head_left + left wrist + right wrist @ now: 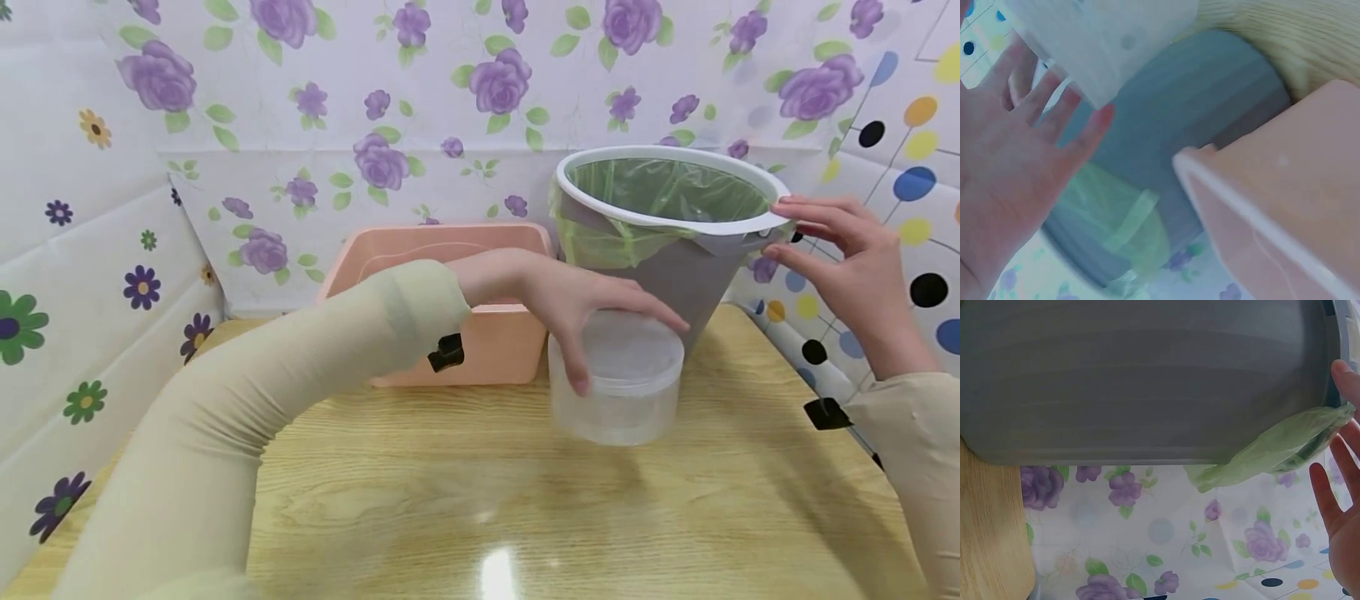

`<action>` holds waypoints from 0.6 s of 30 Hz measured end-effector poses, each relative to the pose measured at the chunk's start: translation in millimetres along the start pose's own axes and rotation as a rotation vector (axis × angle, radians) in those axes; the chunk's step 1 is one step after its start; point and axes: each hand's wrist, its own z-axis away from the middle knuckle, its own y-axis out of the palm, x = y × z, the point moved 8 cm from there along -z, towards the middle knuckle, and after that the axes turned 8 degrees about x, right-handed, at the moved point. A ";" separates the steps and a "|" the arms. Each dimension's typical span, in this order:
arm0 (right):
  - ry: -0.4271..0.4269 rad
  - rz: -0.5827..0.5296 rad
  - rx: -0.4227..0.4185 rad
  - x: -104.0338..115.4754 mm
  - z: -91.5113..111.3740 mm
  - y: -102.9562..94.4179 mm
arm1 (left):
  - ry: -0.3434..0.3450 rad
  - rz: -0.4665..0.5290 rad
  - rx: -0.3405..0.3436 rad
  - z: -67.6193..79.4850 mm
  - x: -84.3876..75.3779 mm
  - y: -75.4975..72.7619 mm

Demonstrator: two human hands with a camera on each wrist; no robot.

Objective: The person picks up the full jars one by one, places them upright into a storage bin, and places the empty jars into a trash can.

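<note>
In the head view my left hand grips a round, translucent plastic tub from above, thumb on the near side and fingers across the top. The tub seems raised a little over the wooden table, in front of a grey trash can. A thin green bag lines the can and folds over its white rim. At the rim's right side my right hand holds on, fingers above and thumb below. The left wrist view shows the tub by the left fingertips. In the right wrist view the can fills the top.
Left of the can stands a pink plastic basin, behind my left forearm. The wooden table stretches toward me. Flower-patterned sheets cover the back and left walls, and a dotted sheet hangs at right.
</note>
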 end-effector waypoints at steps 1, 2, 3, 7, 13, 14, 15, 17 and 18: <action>0.000 0.001 -0.001 0.4 0.2 0.0 | 0.005 0.005 -0.002 1.8 -2.3 -3.1; -0.002 -0.003 0.000 0.9 0.4 0.2 | 0.001 0.008 -0.004 3.9 -4.0 -6.0; -0.004 -0.009 0.000 1.5 0.5 0.3 | -0.009 0.003 -0.006 6.2 -4.9 -8.7; -0.015 -0.025 0.001 1.7 -0.2 0.1 | -0.059 -0.054 -0.016 15.4 -7.8 -21.1; -0.039 -0.032 -0.003 0.4 -1.1 -0.4 | -0.097 -0.109 -0.071 34.3 -27.3 -54.3; -0.038 -0.029 -0.004 0.2 -1.2 -0.6 | -0.115 -0.110 -0.083 38.0 -31.2 -61.9; -0.033 -0.028 -0.005 0.1 -1.2 -1.0 | -0.140 -0.122 -0.091 41.5 -34.8 -69.3; -0.029 -0.031 -0.007 0.1 -1.1 -1.6 | -0.190 -0.131 -0.100 47.4 -40.0 -82.3; -0.025 -0.029 -0.007 0.0 -0.9 -1.7 | -0.212 -0.132 -0.105 49.8 -41.8 -88.0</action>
